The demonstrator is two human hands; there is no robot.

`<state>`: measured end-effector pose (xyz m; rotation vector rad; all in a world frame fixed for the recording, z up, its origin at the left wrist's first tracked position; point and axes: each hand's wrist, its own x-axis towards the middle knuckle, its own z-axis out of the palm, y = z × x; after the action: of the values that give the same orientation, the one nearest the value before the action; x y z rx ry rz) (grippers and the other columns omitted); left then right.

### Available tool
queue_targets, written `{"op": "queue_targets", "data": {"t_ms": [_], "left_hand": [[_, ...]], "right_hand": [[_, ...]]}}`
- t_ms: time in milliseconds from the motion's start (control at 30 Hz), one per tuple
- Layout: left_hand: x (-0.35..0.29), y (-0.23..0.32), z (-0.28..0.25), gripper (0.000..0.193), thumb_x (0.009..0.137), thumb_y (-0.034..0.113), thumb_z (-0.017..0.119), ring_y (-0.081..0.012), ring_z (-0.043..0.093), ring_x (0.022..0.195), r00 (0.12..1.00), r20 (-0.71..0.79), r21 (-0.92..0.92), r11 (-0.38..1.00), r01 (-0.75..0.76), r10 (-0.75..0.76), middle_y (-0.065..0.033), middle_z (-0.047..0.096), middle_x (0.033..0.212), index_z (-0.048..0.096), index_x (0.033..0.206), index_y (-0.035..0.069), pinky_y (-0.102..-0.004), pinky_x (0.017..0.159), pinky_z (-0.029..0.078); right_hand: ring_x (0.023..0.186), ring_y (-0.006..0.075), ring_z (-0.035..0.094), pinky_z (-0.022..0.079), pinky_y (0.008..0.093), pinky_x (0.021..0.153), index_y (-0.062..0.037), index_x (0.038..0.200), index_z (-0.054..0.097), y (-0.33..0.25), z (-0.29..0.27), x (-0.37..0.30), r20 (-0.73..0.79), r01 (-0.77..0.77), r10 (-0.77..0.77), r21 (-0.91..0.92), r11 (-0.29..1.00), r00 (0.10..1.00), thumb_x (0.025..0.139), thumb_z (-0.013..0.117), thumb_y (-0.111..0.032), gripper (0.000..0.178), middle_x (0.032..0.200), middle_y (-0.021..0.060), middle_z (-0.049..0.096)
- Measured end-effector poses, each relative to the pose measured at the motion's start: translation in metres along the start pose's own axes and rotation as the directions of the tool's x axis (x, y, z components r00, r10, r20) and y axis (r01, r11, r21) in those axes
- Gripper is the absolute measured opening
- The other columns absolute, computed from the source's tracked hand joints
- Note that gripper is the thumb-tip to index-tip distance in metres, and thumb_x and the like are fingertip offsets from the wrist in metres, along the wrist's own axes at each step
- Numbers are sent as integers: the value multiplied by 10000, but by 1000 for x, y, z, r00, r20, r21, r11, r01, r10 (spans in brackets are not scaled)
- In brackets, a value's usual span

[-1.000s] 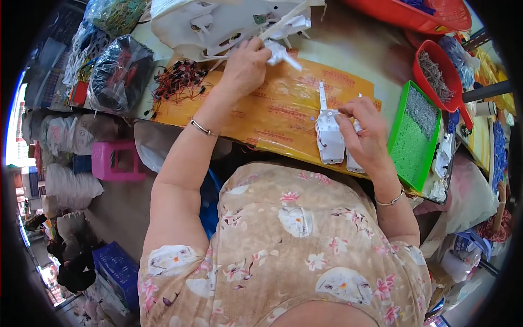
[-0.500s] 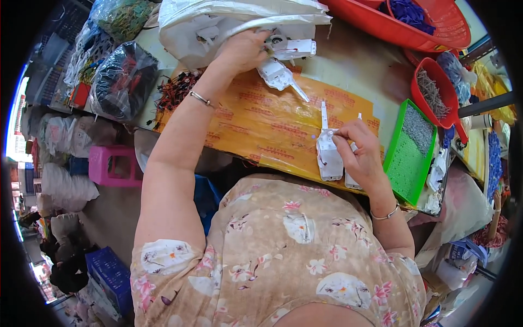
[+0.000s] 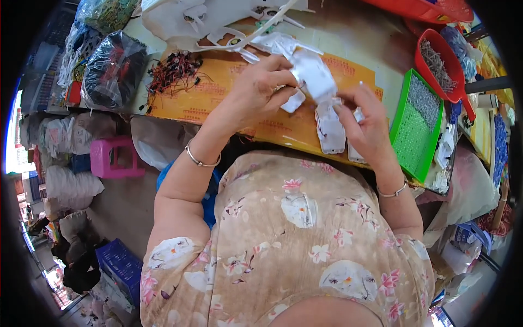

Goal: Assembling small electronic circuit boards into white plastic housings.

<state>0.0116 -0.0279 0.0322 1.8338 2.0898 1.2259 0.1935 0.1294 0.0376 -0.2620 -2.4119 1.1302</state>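
Noted at left a clear, crinkled bag (image 3: 113, 68) packed with black and red material, and below it a smooth pink plastic stool (image 3: 99, 161). Saw a limp white sack (image 3: 163, 24), with moulded white parts (image 3: 278, 42) at and near its mouth. Logged a tangle of thin red and black wires (image 3: 174, 73), heaped partly on a shiny orange sheet (image 3: 218, 103).

Found the left hand (image 3: 261, 90) over the sheet, with fingers curled and thumb drawn in, pinching a smooth, rounded white shell (image 3: 315, 76) by its near-left side. Recorded directly below the shell a boxy white housing (image 3: 330, 135), flat near the sheet's front edge. Found the right hand (image 3: 366, 122) at its upper end, with thumb and forefinger slightly parted; could not tell whether gripping. Noted a second white housing (image 3: 355, 155) partly under that hand.

Observed pale tabletop (image 3: 351, 35) beyond the sheet. Logged at right a green tray (image 3: 409, 169) of small grey pieces, then a red scoop (image 3: 457, 64) of slender greyish rods.
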Motion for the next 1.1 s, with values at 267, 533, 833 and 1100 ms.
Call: {"op": "queue_targets", "data": {"t_ms": [267,533,833,1100], "left_hand": [[-8,12,6,238,924,214,544,-69,575,705,907,259,-584,695,420,-331,11,598,821,608,1002,-2,-225,560,473],[-18,11,9,285,911,168,517,-157,614,890,882,315,-875,252,413,-350,-68,603,979,498,1136,-7,-290,819,494],[-29,13,12,145,822,30,566,-75,616,723,888,166,-777,498,386,-429,-23,653,799,611,957,4,-203,606,449],[-22,16,13,162,841,40,580,-81,607,697,864,149,-753,511,414,-481,-43,636,867,574,992,-19,-223,644,494]], "right_hand": [[972,250,573,451,326,843,-3,1158,523,-20,19,17,153,326,-323,8,945,934,723,632,-30,450,1043,153,591],[782,78,556,464,228,706,14,1019,610,-8,39,13,132,-63,28,267,962,991,819,528,10,216,837,24,621],[782,54,555,465,197,675,13,989,611,-4,35,17,224,-226,148,378,898,963,870,522,-62,167,853,14,621],[787,61,574,474,207,664,11,931,600,-8,41,17,137,-224,182,413,883,974,852,555,-31,101,819,20,626]]}}
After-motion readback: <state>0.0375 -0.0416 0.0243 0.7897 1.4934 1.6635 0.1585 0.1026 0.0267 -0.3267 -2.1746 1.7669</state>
